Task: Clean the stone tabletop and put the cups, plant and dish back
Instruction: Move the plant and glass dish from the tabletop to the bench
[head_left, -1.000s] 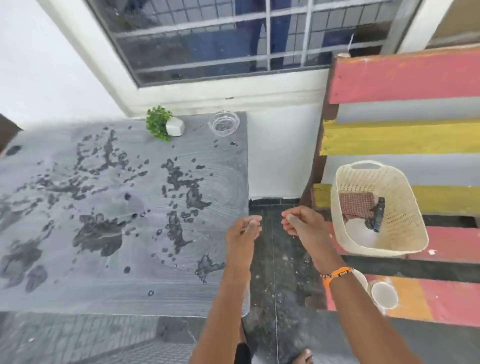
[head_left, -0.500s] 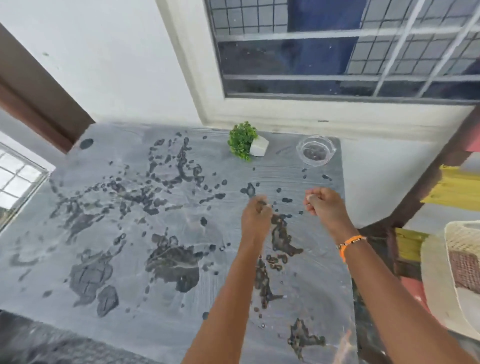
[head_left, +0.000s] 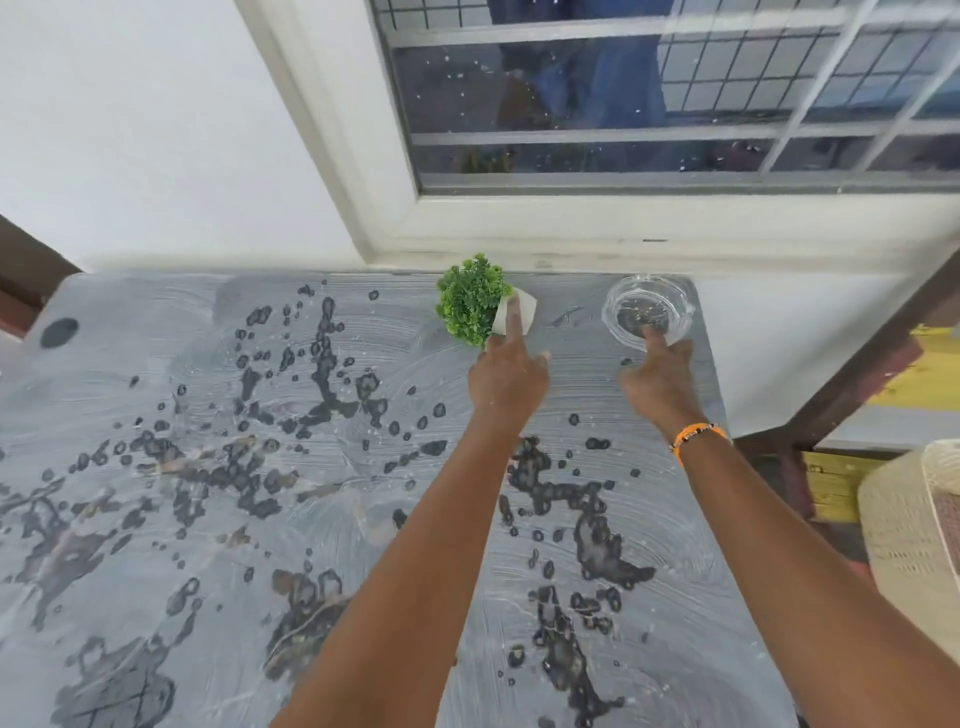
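Note:
The grey stone tabletop (head_left: 156, 395) is streaked with soapy swirls and dark wet patches. At its far edge a small green plant (head_left: 470, 301) in a white pot lies tilted. My left hand (head_left: 506, 374) stretches out to it, one finger lying against the white pot, holding nothing. To the right stands a clear glass dish (head_left: 647, 312) near the far right corner. My right hand (head_left: 657, 382), with an orange band on the wrist, reaches it with a fingertip at the dish's near rim. No cups are in view.
A white wall and a barred window (head_left: 675, 104) rise right behind the table. A cream woven basket (head_left: 914, 525) sits off the table's right side, beside yellow and red painted boards (head_left: 919, 379). The table's right edge drops to the floor.
Both hands have moved forward from mid-table to the far edge and uncurled from loose fists, fingers now at the plant pot and the dish. The view has tilted toward the window.

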